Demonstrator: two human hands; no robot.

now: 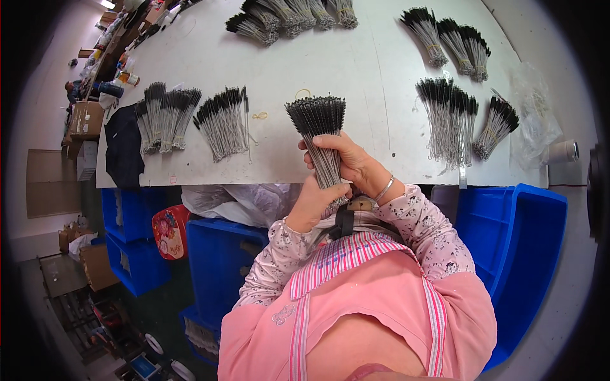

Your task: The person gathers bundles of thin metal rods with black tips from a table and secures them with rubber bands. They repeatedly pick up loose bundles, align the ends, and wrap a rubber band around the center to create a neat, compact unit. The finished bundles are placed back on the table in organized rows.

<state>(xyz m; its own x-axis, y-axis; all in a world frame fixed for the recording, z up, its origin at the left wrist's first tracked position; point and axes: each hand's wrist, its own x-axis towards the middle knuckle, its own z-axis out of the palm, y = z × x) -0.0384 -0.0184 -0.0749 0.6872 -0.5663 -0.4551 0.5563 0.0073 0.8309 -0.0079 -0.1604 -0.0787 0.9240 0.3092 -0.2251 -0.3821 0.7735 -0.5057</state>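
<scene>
Centrally, held brushes point(316, 117) near table edge point(254, 182).

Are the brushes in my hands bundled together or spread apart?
Bundled: your right hand wraps the wire handles, your left hand holds lower down, and the black bristle heads cluster together.

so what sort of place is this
Most likely a small workshop or packing area: both hands grip a bundle of black-bristled brushes, more brush bundles lie in groups on a white table, and blue plastic bins stand close by.
</scene>
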